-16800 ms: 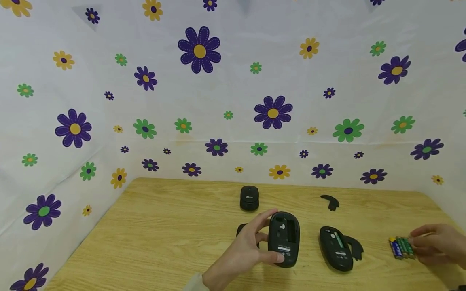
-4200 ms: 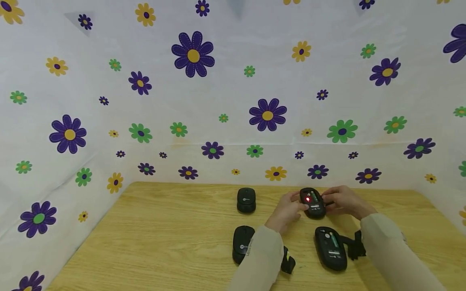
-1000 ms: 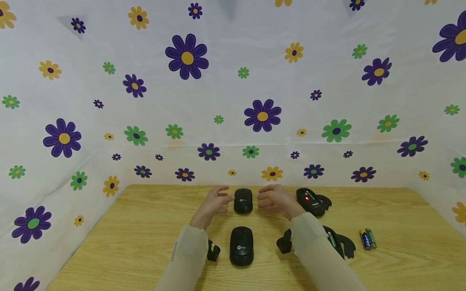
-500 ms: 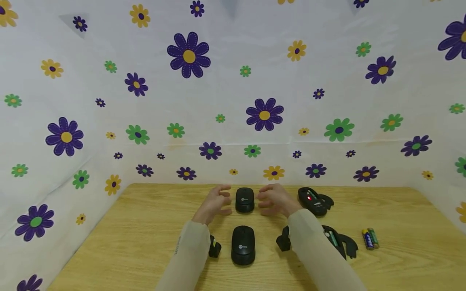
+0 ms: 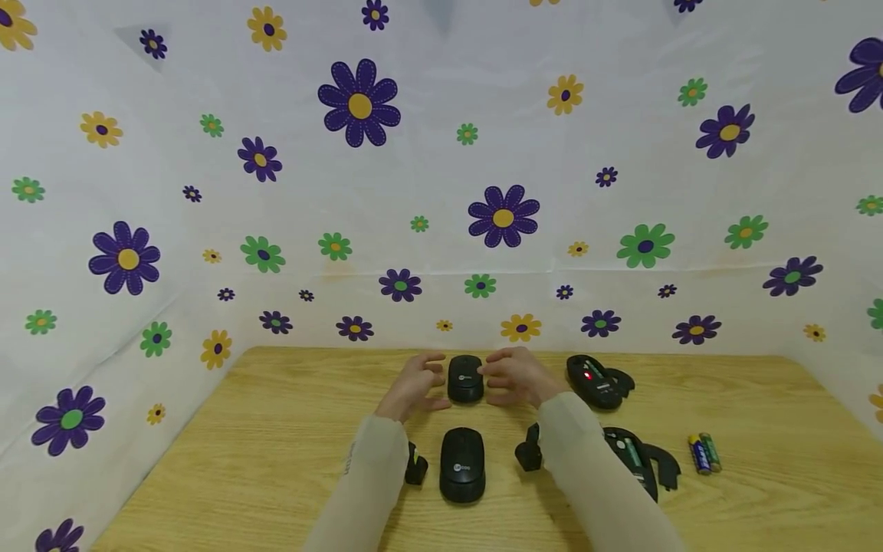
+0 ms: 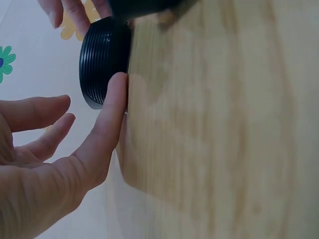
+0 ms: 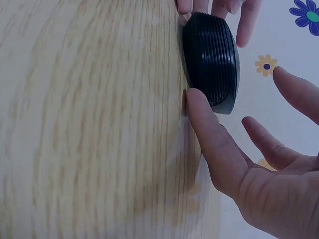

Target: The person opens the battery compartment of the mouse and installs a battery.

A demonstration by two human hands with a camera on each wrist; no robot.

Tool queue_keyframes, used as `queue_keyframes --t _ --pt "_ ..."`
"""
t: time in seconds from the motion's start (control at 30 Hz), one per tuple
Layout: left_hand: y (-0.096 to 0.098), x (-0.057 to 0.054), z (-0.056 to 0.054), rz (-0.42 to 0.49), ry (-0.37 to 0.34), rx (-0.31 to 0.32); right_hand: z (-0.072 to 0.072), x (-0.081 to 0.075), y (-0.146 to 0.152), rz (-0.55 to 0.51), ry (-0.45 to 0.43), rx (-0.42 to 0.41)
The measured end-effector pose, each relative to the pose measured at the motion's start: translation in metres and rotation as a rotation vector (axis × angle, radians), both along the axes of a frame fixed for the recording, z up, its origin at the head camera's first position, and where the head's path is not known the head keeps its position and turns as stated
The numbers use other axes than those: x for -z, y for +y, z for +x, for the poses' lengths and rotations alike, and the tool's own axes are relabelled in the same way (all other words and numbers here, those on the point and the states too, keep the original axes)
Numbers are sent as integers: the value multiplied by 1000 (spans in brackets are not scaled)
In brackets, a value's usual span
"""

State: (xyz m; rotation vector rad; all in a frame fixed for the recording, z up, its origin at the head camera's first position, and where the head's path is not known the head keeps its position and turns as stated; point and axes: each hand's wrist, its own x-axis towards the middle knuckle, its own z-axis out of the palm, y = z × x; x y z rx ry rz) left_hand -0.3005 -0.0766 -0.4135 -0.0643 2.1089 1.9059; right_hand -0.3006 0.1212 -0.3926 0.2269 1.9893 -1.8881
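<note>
A black computer mouse (image 5: pixel 465 379) stands upright at the table's back, between both hands. My left hand (image 5: pixel 415 383) is at its left side, fingers loosely bent. From the right, my right hand (image 5: pixel 519 377) comes up to it, fingertips at its upper edge. In the left wrist view, a finger lies close against the ribbed side of the mouse (image 6: pixel 102 62); I cannot tell if it touches. The right wrist view shows the thumb by the near end of that mouse (image 7: pixel 212 57), the other fingers apart from it. Neither hand grips it.
A second upright mouse (image 5: pixel 462 464) sits nearer, between the forearms. Two upturned mice, one with a red light (image 5: pixel 595 383) and one partly behind the right sleeve (image 5: pixel 631 452), lie right beside their black covers (image 5: pixel 664 466). Two batteries (image 5: pixel 704 452) lie further right.
Earlier my left hand held an upturned mouse; later both hands were at the red-lit mouse. They have since moved left to the back mouse and just now drawn closer. Fewer batteries lie out.
</note>
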Motion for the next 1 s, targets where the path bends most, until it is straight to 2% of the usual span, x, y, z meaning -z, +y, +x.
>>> queue_keyframes --t 0.3,0.47,0.57,0.73,1.0 --pt "6 1 -5 -3 -26 41 -1 1 -10 -1 9 -27" --pt "8 -3 -4 -2 -31 48 -2 0 -12 31 14 -8" --pt "9 -6 -2 1 -20 41 -2 -1 -12 52 26 15" --pt "9 -13 1 -1 37 35 -1 -5 -11 83 79 38" --pt "3 -20 7 40 65 56 8 -15 -10 73 158 8"
